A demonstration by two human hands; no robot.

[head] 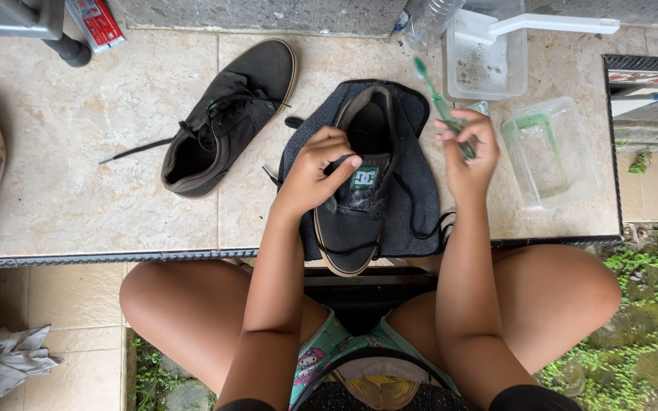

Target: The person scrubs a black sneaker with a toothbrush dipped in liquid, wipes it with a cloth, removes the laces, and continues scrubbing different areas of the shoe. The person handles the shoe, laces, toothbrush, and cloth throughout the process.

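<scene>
I see a home's outside porch: pale floor tiles [78,129], a step edge, green moss [641,304] below.

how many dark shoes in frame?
2. One shoe lies on the dark cloth, held by the left hand. The other shoe lies on the tiles, further left.

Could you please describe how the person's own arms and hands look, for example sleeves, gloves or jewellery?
Both forearms are bare, with no sleeves reaching them. The left hand and the right hand wear no gloves. No ring, watch or bracelet is visible on either hand or wrist.
</scene>
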